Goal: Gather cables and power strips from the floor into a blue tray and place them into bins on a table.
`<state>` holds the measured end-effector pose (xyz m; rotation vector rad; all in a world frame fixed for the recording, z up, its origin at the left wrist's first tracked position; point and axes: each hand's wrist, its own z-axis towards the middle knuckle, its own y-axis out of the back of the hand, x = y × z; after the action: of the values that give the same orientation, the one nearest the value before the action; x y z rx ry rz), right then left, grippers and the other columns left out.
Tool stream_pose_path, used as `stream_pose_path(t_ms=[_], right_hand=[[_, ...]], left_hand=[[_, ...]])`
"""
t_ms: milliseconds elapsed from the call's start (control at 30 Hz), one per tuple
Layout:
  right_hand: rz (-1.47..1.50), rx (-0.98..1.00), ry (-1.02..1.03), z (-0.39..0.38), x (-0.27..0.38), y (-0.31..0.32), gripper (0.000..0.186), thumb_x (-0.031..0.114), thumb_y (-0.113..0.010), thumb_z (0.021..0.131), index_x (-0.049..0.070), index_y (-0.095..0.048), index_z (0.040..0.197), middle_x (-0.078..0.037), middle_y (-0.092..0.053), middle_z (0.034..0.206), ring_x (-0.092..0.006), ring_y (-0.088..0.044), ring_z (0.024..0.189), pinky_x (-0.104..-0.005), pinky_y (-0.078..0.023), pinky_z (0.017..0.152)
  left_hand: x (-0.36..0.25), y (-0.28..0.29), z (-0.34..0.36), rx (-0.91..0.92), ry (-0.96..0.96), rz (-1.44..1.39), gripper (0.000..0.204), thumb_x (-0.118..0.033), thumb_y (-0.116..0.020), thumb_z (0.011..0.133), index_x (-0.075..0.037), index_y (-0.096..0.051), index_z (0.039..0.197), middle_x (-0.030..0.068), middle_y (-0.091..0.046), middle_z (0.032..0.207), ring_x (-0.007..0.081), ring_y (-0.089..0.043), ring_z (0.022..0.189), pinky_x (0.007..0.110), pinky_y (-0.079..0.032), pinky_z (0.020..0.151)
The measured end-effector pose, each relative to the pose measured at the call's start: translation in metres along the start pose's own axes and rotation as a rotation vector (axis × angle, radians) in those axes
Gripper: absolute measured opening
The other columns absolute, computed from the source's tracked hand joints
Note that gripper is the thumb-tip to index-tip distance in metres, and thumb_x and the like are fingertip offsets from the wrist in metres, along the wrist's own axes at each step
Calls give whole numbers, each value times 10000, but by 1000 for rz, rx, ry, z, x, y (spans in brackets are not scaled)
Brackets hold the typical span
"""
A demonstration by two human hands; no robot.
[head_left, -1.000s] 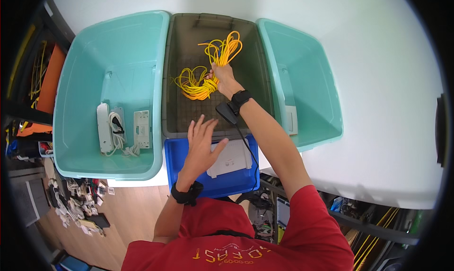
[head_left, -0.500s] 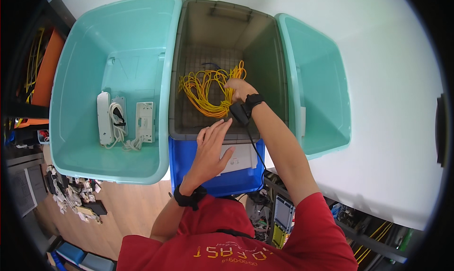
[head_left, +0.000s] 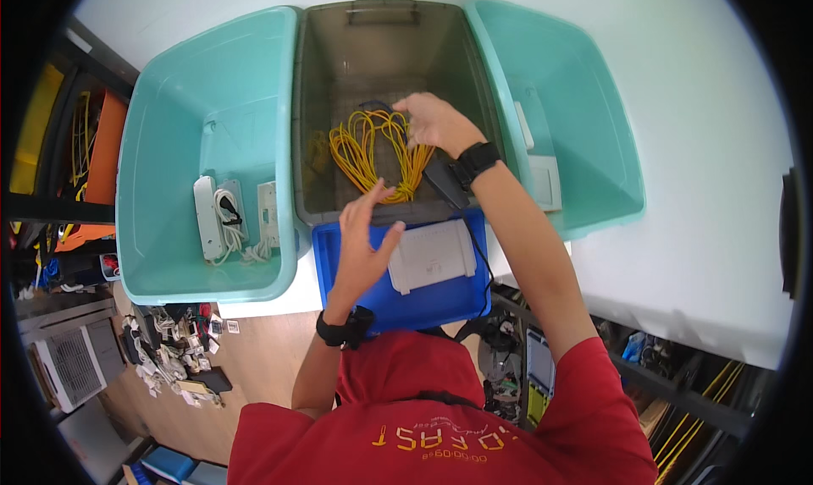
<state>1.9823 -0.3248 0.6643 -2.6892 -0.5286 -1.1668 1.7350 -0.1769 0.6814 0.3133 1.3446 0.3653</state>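
right hand (head_left: 434, 121) is pinching the yellow cable bundle (head_left: 373, 151) down in the grey bin (head_left: 339, 79), left hand (head_left: 362, 244) hovering open by the near rim, so probably sorting cables, next needing a clean lift

Three open bins, two teal (head_left: 169, 138) (head_left: 584, 121) and one grey (head_left: 381, 53); one blue tray (head_left: 406, 303) with one white box (head_left: 432, 256); one bundle of yellow cables (head_left: 373, 151); one power strip (head_left: 206, 218); two hands (head_left: 436, 121) (head_left: 360, 248).

A white table (head_left: 694, 104) carries 3 bins (head_left: 212, 87) and a blue tray (head_left: 423, 303).
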Motion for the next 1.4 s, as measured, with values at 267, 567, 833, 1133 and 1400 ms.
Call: stream_pose_path(t_ms=[267,567,833,1133,1400], right_hand=[[24,-214,546,-232,-49,17,519,287,-602,1032,19,-485,1460,-176,-578,1385,-229,-565,1282,-343,-455,1072],[126,-155,78,-246,-275,83,540,339,-665,960,-13,-565,1358,-216,-643,1315,-285,-613,1235,-377,-508,988],[-491,-487,322,-136,-390,48,677,302,-713,898,-57,-482,1423,-320,-544,1369,-467,-526,1264,-467,-423,1097],[-403,-706,-14,-108,-369,20,822,377,-765,817,-11,-426,1458,-280,-420,1457,-503,-351,1363,-642,-337,1076],[-305,-626,-108,-108,-374,30,892,421,-773,794,-5,-389,1478,-269,-418,1477,-477,-336,1407,-664,-310,1099]], left_hand=[[-1,-20,-59,-102,191,50,373,-126,-673,946,4,-599,1288,166,-652,1249,290,-616,1159,401,-475,1004],[130,-105,-127,361,987,-109,814,-373,-802,871,22,-405,1461,230,-575,1348,325,-582,1231,429,-524,944],[132,-146,-103,227,967,-311,733,-259,-840,829,99,-430,1319,228,-626,1240,344,-650,1118,475,-553,913],[185,-134,-92,482,1021,-483,641,-261,-787,855,90,-533,1327,203,-643,1246,291,-608,1165,408,-525,945],[143,-120,-96,303,934,-526,907,-180,-871,801,94,-323,1470,254,-589,1322,355,-637,1164,445,-550,961]])
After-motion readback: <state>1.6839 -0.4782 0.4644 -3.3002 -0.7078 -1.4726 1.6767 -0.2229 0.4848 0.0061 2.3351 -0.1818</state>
